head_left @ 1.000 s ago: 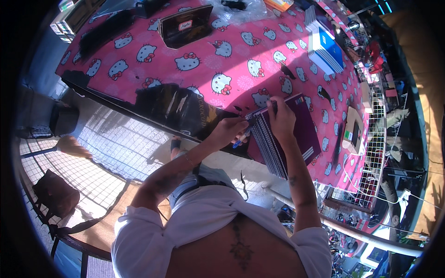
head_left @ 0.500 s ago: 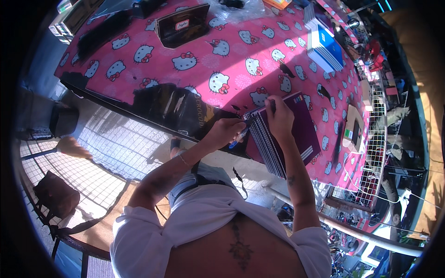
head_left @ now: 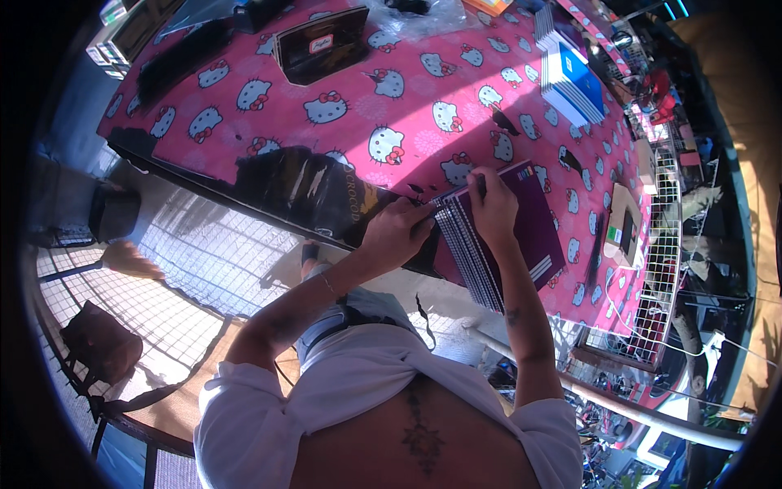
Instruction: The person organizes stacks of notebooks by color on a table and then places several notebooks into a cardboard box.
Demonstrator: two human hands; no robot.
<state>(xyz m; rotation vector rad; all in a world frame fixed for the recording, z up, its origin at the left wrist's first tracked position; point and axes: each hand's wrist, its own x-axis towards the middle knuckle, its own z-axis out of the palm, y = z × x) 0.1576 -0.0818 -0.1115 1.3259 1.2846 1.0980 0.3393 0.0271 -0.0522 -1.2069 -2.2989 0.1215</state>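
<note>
A stack of notebooks (head_left: 533, 232) with dark purple covers and white-striped edges lies at the near edge of the table. My left hand (head_left: 399, 235) is closed at the stack's upper left corner, with its fingertips touching or nearly touching it. Whatever it holds is hidden behind the fingers. My right hand (head_left: 494, 210) rests over the top cover near that same corner, its fingers curled closed. Something small and dark shows by its thumb, too unclear to name.
A pink cartoon-cat cloth (head_left: 326, 110) covers the table, torn to black at the front. On it stand a dark open box (head_left: 322, 47), blue notebooks (head_left: 574, 81) and a cardboard box (head_left: 621, 226). A broom (head_left: 130, 259) and a brown bag (head_left: 102, 342) are at left.
My left hand has turned and shifted slightly, and the slim blue-tipped tool that showed below its fingers is now out of sight. My right hand has hardly moved.
</note>
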